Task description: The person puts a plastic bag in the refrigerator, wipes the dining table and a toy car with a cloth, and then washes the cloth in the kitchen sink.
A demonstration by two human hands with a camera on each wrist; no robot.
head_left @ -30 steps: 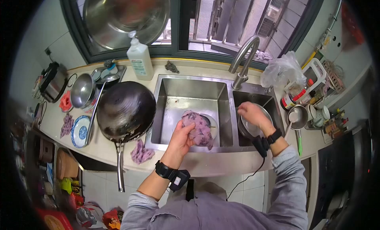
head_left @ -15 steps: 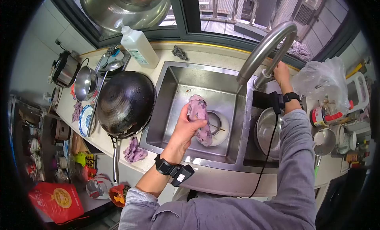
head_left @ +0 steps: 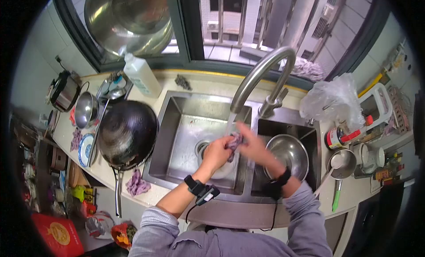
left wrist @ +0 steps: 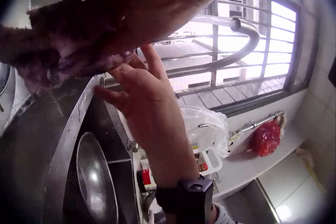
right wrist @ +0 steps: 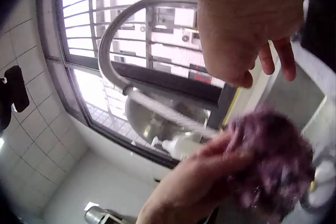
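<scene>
- Over the left basin [head_left: 188, 133] of the steel sink: purple patterned cloth [head_left: 234, 142], bunched up, off the basin floor, near the divider side.
- Left hand [head_left: 215, 155] grasps the cloth, fingers and thumb round it; cloth bulges out past the fingertips in the right wrist view.
- Right hand [right wrist: 249, 35] free of any grip, fingers extended, above the cloth and apart from it in the right wrist view; motion-blurred in the head view.
- Faucet [head_left: 264, 73] arches over the left basin; water stream [right wrist: 168, 112] runs from its spout down toward the left hand and cloth. Exact landing spot: cannot tell.
- Drain [head_left: 202, 147] in the left basin floor, left of the cloth.
- Metal bowl [head_left: 292, 153] sits in the right basin [head_left: 313, 144].
- Left counter: black wok [head_left: 127, 132] upside down, handle toward the person; second purple cloth [head_left: 138, 184] crumpled just beside the handle; blue-and-white plate [head_left: 84, 151] left of the wok.
- Behind the sink: white pump bottle [head_left: 142, 76] and dark scourer [head_left: 182, 82], the scourer between bottle and faucet.
- Right counter: clear plastic bag [head_left: 332, 100], red-lidded jar [head_left: 334, 138], small pan [head_left: 347, 170] with green handle.
- Grey sleeves rolled up, black straps on both wrists.
</scene>
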